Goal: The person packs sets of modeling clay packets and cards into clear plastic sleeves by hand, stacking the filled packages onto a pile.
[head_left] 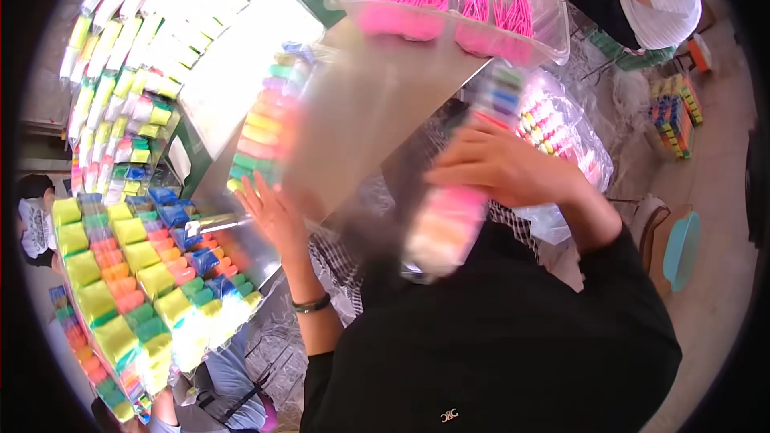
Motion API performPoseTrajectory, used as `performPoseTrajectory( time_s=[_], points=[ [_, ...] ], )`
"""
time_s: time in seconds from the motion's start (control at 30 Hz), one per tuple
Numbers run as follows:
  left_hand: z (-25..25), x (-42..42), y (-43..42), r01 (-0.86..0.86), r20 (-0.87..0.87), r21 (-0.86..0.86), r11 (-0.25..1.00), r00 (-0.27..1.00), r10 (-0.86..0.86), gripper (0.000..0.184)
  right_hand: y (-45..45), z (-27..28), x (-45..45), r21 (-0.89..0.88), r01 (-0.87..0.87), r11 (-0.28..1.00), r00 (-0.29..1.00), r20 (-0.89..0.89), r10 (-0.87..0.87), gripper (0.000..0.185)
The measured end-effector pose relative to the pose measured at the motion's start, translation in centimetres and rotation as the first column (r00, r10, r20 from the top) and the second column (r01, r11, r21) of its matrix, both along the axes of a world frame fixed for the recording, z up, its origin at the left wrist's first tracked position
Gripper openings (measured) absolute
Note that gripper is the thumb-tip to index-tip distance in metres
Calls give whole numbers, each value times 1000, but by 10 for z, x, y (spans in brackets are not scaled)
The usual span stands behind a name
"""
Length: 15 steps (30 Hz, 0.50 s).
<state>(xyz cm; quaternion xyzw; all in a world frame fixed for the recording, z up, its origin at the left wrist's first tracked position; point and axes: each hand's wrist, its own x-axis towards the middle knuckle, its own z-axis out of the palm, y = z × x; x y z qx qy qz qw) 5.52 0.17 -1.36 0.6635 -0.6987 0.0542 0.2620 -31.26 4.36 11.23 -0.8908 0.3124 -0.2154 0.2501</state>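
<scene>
My right hand (485,162) is wrapped round a clear pack of multicoloured pieces (445,228), blurred by motion, which slants in front of my chest with pink and pale pieces low and blue and green ones high. My left hand (270,210), with a dark band at the wrist, has its fingers spread at the lower end of another multicoloured pack (269,128). That pack lies on the table (361,96), its colours running from green through yellow and orange to blue. The fingertips touch or nearly touch it.
A clear bin (553,28) of pink strands stands at the table's far edge. Stacked colourful packs (116,289) fill the left side. A large plastic bag (565,124) lies to the right. Other people (662,8) are at upper right, far left and lower left.
</scene>
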Motion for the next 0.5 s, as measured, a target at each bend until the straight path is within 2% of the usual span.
performPoseTrajectory(
  time_s=[0.07, 0.1, 0.13, 0.17, 0.2, 0.23, 0.3, 0.33, 0.4, 0.43, 0.47, 0.5],
  points=[
    [-1, 2, -4, -7, -23, 1, 1000, 1000, 7, 43, -25, 5, 52, -154, -164, 974, 986, -27, 162, 34],
    [-1, 3, -5, -15, -46, 14, 1000, 999, 16, 43, -31, 6, 83, -119, -368, 922, 920, -187, 343, 24],
    [0, 3, -6, -26, -45, 9, 1000, 999, 27, 41, -26, 12, 117, -39, -502, 864, 786, -438, 437, 21],
    [0, 4, -8, -31, -45, 1, 1000, 998, 31, 41, -21, 18, 143, 73, -598, 798, 581, -647, 494, 19],
    [1, 4, -11, -34, -55, 12, 999, 998, 35, 41, -28, -5, 157, -13, -684, 729, 637, -497, 589, 14],
    [1, 5, -12, -38, -65, 25, 999, 997, 39, 41, -36, -36, 169, -114, -746, 656, 651, -332, 683, 16],
    [7, 3, -11, -22, -83, 1, 1000, 996, 22, 40, -64, -42, 185, 25, -843, 538, 494, -362, 791, 19],
    [7, 3, -12, -17, -97, -11, 1000, 995, 16, 41, -64, -40, 186, 202, -669, 715, 522, -558, 646, 24],
    [10, 0, -9, -23, -112, 29, 999, 993, 26, 40, -88, -71, 181, 108, -554, 825, 624, -602, 498, 26],
    [8, -1, -5, -23, -117, 32, 999, 993, 27, 40, -104, -80, 170, -27, -455, 890, 716, -606, 347, 23],
    [7, -1, -3, 13, -13, 26, 1000, 1000, -13, 42, -113, -83, 156, -167, -337, 927, 789, -587, 181, 21],
    [7, -2, -3, 50, 91, 21, 999, 994, -51, 46, -108, -77, 140, -188, -11, 982, 984, -179, -23, 23]
  ],
)
